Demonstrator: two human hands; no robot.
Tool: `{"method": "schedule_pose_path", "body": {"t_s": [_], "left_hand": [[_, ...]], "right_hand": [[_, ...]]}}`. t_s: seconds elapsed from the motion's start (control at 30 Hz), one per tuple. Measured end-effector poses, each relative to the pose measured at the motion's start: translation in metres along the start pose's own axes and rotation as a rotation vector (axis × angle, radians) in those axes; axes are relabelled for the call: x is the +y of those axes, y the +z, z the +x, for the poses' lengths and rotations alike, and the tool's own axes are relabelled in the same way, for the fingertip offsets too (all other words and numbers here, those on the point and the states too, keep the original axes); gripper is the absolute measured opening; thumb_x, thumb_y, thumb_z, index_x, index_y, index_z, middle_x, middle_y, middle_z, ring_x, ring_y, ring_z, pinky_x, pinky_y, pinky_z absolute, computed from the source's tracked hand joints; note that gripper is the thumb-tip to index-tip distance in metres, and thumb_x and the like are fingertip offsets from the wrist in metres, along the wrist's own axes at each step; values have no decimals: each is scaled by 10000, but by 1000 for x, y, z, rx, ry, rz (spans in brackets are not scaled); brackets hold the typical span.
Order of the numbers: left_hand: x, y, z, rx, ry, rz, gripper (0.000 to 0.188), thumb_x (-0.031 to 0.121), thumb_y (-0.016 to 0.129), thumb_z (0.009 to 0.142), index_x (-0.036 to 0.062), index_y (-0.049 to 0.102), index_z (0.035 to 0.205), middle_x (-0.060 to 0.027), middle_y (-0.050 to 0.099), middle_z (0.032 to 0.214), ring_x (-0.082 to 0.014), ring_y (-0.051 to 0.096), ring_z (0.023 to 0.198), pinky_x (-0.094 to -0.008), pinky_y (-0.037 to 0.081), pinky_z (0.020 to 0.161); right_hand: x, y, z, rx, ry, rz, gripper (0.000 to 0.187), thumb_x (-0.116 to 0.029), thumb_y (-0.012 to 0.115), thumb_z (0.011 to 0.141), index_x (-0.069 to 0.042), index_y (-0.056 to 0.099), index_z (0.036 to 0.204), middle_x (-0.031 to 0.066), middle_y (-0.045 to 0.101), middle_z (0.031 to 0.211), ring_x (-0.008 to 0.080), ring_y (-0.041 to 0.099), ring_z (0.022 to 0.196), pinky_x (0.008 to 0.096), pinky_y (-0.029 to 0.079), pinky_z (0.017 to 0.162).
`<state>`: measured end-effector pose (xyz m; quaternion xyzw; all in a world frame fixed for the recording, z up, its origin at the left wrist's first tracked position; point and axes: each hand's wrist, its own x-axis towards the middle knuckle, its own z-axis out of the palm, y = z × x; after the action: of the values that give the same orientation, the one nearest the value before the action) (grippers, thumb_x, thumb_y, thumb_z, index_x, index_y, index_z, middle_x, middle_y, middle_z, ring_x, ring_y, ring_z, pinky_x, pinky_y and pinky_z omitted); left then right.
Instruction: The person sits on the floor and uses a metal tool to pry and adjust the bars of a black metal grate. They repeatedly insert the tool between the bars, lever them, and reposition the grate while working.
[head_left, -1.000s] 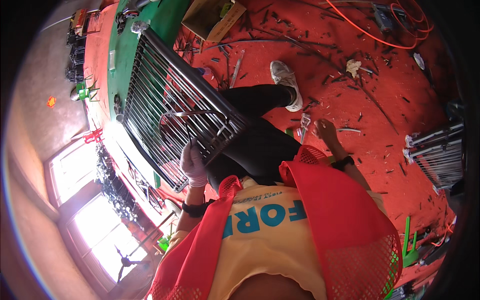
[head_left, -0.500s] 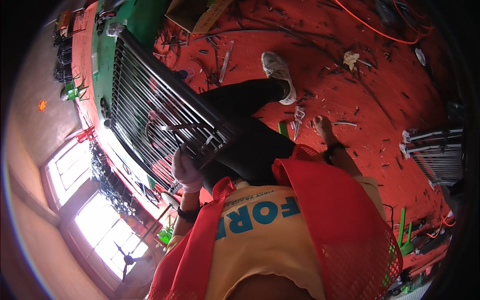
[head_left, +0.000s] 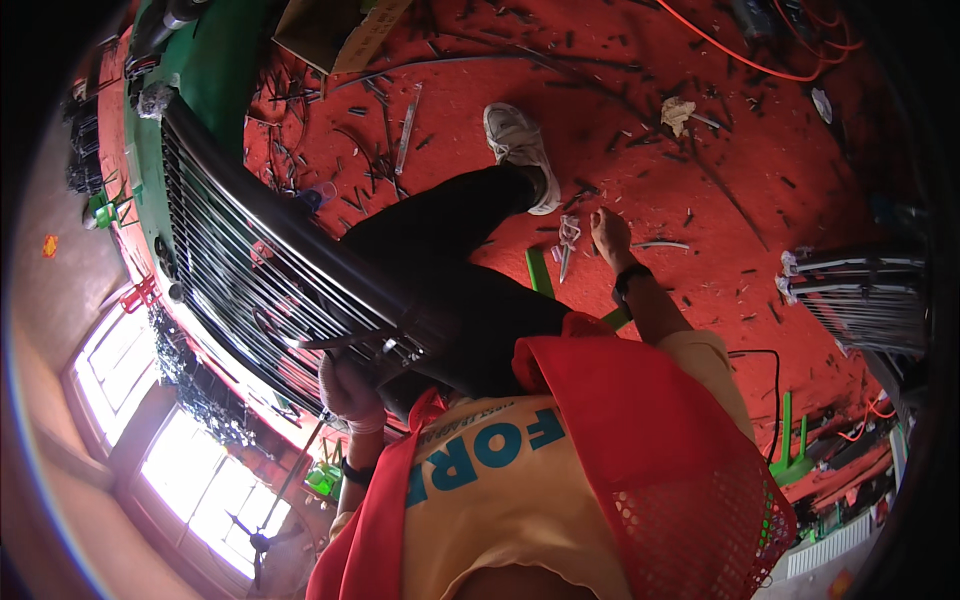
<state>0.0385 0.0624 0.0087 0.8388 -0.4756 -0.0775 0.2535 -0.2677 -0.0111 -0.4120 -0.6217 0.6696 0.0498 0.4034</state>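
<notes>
A dark slatted frame [head_left: 290, 255], with many thin parallel strips between thick black tubes, slants across my lap to the far left. My left hand [head_left: 347, 390], in a whitish glove, is closed at its near end, with the fingers partly hidden. Close to that hand, a loose dark strip [head_left: 275, 330] curves over the slats. Out to the right, my bare right hand [head_left: 610, 238] hangs near a scissors-like tool [head_left: 567, 248] on the floor, apart from it. Its fingers point away from the camera, and their grip is unclear.
Black strip offcuts litter the red floor [head_left: 640, 170]. A cardboard box [head_left: 345, 40] sits at the far left, beside a green surface [head_left: 215, 60]. Another slatted frame [head_left: 865, 305] stands at the right. An orange cable [head_left: 730, 55] trails along the far right.
The view has shifted, and the slatted frame and my left hand appear farther left and lower. My right hand appears closer to the scissors-like tool, with more of the forearm showing.
</notes>
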Motion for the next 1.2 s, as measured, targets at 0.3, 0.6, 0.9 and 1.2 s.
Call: {"method": "schedule_pose_path", "body": {"t_s": [0.3,0.6,0.9,1.2], "left_hand": [[10,-1,1,-3,-79,36,247,89,425,973,-58,594,1078,-52,623,776,-108,581,665,-234,455,590],[3,-3,1,-8,119,233,224,61,487,890,-40,645,1012,-116,605,727,-228,594,628,-330,457,568],[-1,5,5,45,177,66,203,-32,512,859,-68,606,1034,-183,655,869,-274,650,741,-335,512,694],[-6,16,7,129,209,-91,212,-8,496,891,-56,608,1064,-178,681,985,-282,672,886,-331,517,803]], "right_hand": [[24,-22,-37,-131,-396,-197,158,-187,526,877,-80,635,915,138,607,865,337,581,848,449,483,727],[-10,35,-2,-121,-877,-521,183,-185,512,828,-73,635,902,136,579,1177,299,523,1119,537,357,1026],[25,-18,-2,-464,-515,-549,136,-95,536,842,-21,590,942,196,651,986,353,623,949,493,478,787],[41,-102,-15,-210,-168,6,349,-88,583,784,1,427,1084,283,609,946,450,597,896,527,481,714]]}}
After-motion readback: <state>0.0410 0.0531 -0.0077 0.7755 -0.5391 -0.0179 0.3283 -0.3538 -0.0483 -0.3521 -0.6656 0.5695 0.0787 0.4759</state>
